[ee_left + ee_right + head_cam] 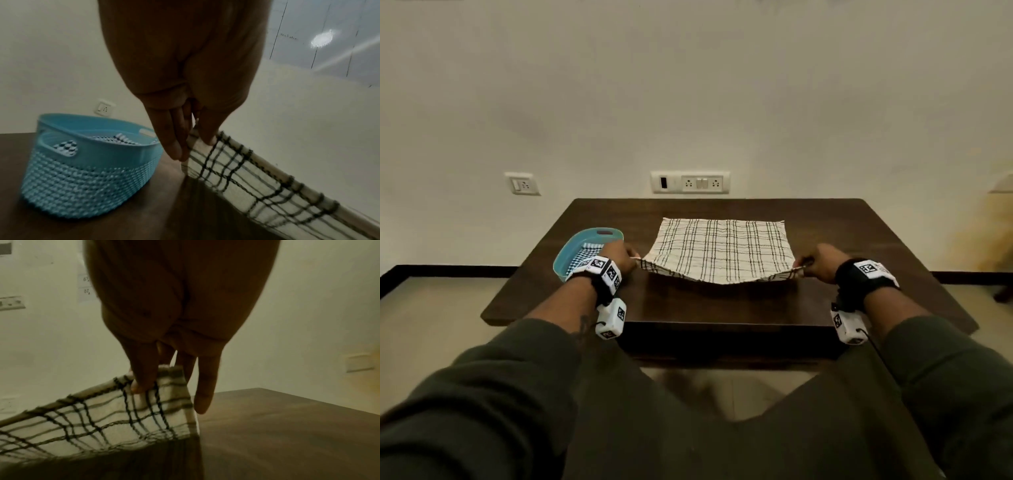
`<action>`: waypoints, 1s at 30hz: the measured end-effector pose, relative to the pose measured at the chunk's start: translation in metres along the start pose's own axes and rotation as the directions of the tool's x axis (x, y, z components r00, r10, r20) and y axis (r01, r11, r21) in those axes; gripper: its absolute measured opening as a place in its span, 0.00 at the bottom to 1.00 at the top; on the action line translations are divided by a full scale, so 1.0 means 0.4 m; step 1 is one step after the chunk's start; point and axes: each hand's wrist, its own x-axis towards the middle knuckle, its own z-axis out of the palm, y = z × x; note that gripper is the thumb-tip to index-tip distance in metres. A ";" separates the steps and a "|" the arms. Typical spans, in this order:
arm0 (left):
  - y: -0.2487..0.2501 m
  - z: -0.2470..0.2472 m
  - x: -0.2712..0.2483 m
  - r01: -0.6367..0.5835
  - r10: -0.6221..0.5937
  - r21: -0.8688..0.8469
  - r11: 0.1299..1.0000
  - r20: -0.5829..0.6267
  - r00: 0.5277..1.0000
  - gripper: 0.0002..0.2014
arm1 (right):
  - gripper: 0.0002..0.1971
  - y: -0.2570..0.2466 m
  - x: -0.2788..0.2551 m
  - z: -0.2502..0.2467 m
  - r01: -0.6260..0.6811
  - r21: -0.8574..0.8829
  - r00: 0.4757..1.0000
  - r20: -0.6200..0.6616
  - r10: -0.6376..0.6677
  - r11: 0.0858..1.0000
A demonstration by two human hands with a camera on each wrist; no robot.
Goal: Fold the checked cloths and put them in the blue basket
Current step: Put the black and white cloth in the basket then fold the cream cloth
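The checked cloth (722, 250) lies mid-worktop (859, 233); left hand (619, 255) and right hand (822, 262) pinch its near corners. Carry both evenly to the far edge. The blue basket (571, 253) waits at the left edge.

Table (842, 240): dark brown wood, rectangular, its far edge against the wall.
Wall (688, 85): plain cream, stained yellowish at far right.
Double socket panel (690, 182): white, on the wall just above the table's far edge.
Single switch socket (522, 184): white, on the wall left of the table.
Skirting (448, 271): dark band along the wall's foot.
Floor (431, 308): pale tiles.
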 end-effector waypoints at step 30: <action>0.052 0.267 0.413 0.148 -0.146 0.226 0.963 -0.026 0.989 0.14 | 0.06 0.187 0.433 0.145 -0.396 0.230 0.898 -0.105 0.427 0.889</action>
